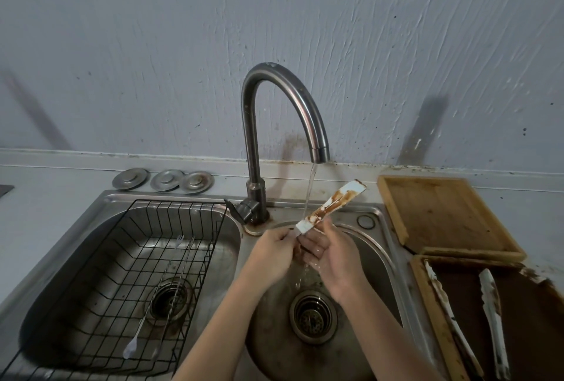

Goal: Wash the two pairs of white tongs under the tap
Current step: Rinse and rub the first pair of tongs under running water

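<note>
A pair of white tongs (334,203) smeared with brown sauce is held over the right sink bowl (274,338), its far end tilted up to the right. My left hand (273,254) pinches its lower end. My right hand (334,258) grips it just beside, fingers curled round the handle. Water runs from the curved metal tap (283,99) past the tongs onto my hands. A second dirty pair of white tongs (491,304) lies spread open in a dark wooden tray (427,295) at the right.
The left sink bowl (55,283) holds a black wire rack (146,273) with a fork and a long spoon in it. A wooden board (442,215) lies right of the tap. Three metal sink plugs (164,179) sit behind the left bowl.
</note>
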`<state>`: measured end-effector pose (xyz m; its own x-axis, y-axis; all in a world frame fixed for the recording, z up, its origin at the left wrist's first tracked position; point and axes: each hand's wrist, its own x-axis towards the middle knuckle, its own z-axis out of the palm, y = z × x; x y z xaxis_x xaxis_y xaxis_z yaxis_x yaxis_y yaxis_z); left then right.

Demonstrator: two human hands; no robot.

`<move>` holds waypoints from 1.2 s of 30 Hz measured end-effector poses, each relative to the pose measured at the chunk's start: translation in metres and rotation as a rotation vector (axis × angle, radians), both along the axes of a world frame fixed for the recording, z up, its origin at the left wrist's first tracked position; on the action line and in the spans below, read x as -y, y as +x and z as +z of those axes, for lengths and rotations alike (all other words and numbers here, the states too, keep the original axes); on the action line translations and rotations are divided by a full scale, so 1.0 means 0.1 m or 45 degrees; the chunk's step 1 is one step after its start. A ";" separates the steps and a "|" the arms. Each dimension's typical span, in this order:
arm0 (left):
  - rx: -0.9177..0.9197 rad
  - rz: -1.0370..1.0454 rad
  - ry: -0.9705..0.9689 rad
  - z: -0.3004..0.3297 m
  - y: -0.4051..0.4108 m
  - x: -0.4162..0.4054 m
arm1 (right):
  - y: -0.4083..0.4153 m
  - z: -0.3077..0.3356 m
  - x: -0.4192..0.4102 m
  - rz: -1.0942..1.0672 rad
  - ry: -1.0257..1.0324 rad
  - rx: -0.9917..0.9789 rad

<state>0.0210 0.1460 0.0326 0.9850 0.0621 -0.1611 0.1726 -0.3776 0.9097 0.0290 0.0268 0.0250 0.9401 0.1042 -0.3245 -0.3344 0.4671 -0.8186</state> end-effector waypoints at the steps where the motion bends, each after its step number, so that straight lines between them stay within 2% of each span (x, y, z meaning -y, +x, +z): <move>1: -0.033 -0.019 0.032 -0.01 -0.02 -0.02 | -0.04 -0.01 -0.02 0.033 -0.076 0.023; 4: -0.097 -0.077 0.149 -0.02 -0.09 -0.04 | -0.10 -0.07 -0.11 0.042 -0.241 -0.022; 7: -0.117 -0.109 0.270 -0.03 -0.11 -0.06 | -0.10 -0.11 -0.16 -0.041 -0.139 -0.153; 9: -0.147 -0.123 0.265 -0.04 -0.11 -0.08 | -0.10 -0.12 -0.17 -0.055 -0.095 -0.177; 14: -0.198 -0.165 0.301 -0.06 -0.09 -0.10 | -0.13 -0.13 -0.19 -0.009 -0.231 -0.143; 18: -0.217 -0.135 0.271 -0.06 -0.06 -0.11 | -0.11 -0.14 -0.17 -0.026 -0.137 -0.157; 22: -0.180 -0.142 0.280 -0.05 -0.05 -0.13 | -0.13 -0.13 -0.19 0.043 -0.215 -0.067; 28: -0.165 -0.129 0.219 -0.07 -0.06 -0.14 | -0.13 -0.11 -0.14 0.081 -0.074 -0.040; 36: -0.128 -0.144 0.175 -0.08 -0.05 -0.07 | -0.12 -0.10 -0.07 0.018 -0.179 0.033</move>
